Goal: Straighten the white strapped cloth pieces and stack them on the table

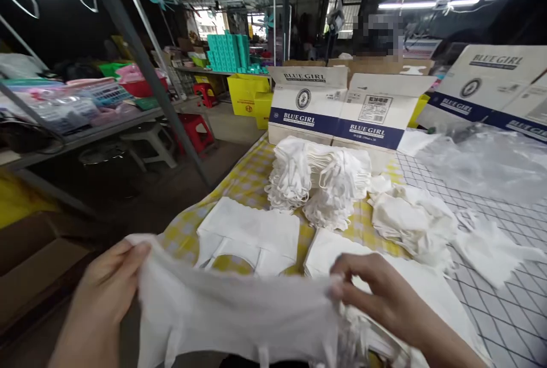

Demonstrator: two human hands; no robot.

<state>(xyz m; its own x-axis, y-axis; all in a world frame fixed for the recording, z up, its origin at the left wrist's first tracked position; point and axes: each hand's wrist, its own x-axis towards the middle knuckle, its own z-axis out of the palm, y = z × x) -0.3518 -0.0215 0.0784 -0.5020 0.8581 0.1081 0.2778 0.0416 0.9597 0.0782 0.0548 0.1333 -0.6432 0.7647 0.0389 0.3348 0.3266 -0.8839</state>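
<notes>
A white strappy top [239, 305] is stretched between my hands, its edge upward and its thin straps hanging down, slightly blurred. My left hand [113, 277] pinches one upper corner. The opposite corner is between the thumb and fingers of my right hand [367, 285]. Just beyond, another white top [252, 228] lies flat on the yellow checked cloth [188, 225] with its straps toward me. Beneath and beside my right hand is a flat stack of white tops [333, 248], partly hidden by that hand.
A thick pile of folded white tops [318, 174] stands at the back, before an open BLUE GIRL carton [307, 114]. Crumpled white garments [410, 220] and clear plastic bags [487, 157] lie to the right. A metal post [145, 66] rises on the left.
</notes>
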